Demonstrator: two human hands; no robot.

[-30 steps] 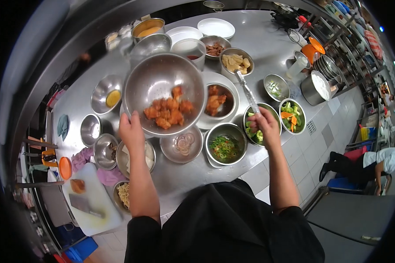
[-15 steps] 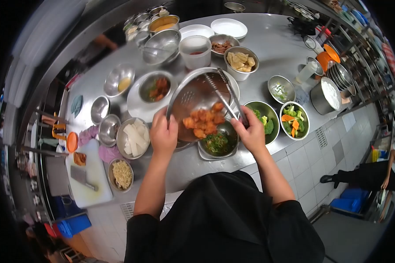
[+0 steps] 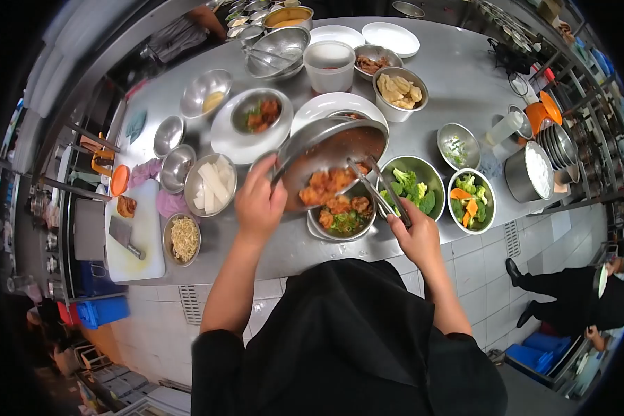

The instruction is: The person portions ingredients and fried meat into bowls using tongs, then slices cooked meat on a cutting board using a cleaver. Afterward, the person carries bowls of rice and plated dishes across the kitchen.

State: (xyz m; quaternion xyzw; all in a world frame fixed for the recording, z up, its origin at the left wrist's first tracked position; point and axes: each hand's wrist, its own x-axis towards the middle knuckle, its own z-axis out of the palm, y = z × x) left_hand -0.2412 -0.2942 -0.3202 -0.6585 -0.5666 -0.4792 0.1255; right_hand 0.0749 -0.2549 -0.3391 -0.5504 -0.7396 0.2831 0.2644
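My left hand [image 3: 260,206] grips the rim of a large steel mixing bowl [image 3: 301,149], tilted steeply toward me. Saucy orange-brown fried pieces [image 3: 326,184] lie at its lowered edge. Closed around metal tongs [image 3: 388,196], my right hand [image 3: 418,232] is right of the bowl, the tong tips among the pieces. Directly below sits a smaller steel bowl [image 3: 369,229] with sliced green onion and some of the pieces in it. What supports that bowl is mostly hidden. Behind the mixing bowl is a white plate [image 3: 312,111], partly covered.
Broccoli fills a steel bowl [image 3: 433,173] at right, beside another of mixed vegetables [image 3: 471,201]. Left stand bowls of white strips [image 3: 211,184] and bean sprouts [image 3: 185,239], plus a cutting board [image 3: 145,267] with a cleaver [image 3: 123,236]. A person [image 3: 568,295] stands at far right.
The mixing bowl has tipped further, and several pieces have dropped onto the green onion in the smaller bowl. The tongs have swung lower into the pieces. The view has shifted slightly.
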